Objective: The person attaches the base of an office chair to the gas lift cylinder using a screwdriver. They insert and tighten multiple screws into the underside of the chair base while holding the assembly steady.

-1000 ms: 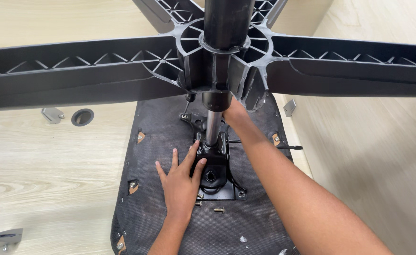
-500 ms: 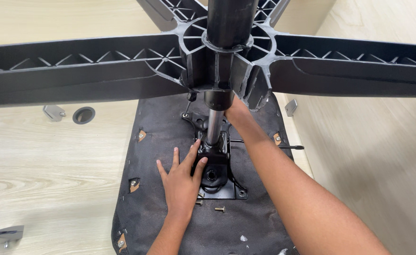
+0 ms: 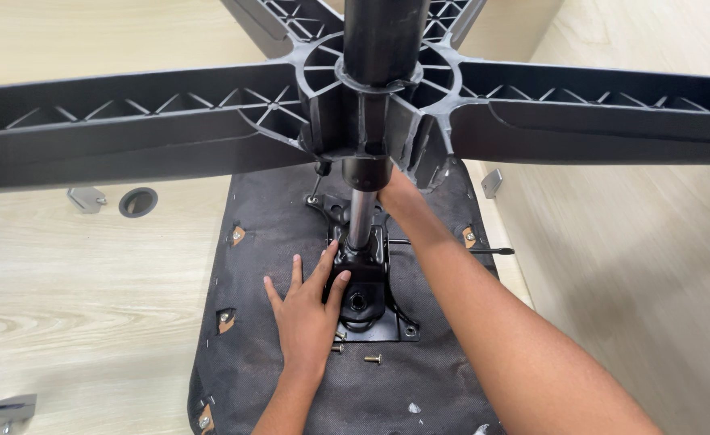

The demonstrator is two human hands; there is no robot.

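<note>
Two hands on an upturned chair.
Left hand [image 3: 311,310] lies flat, released, beside the mechanism plate [image 3: 367,294]; right hand [image 3: 399,197], frame centre, grip cannot be told.

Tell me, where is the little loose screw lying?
The loose screw lies low in the head view's middle, on the dark seat underside, just below the black metal plate and right of the left hand.

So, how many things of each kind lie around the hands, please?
Hands: 2, left hand, right hand
Loose screws: 2
Chair base: 1
Seat: 1
Mechanism plate: 1
Metal brackets: 2
Total: 9
</note>
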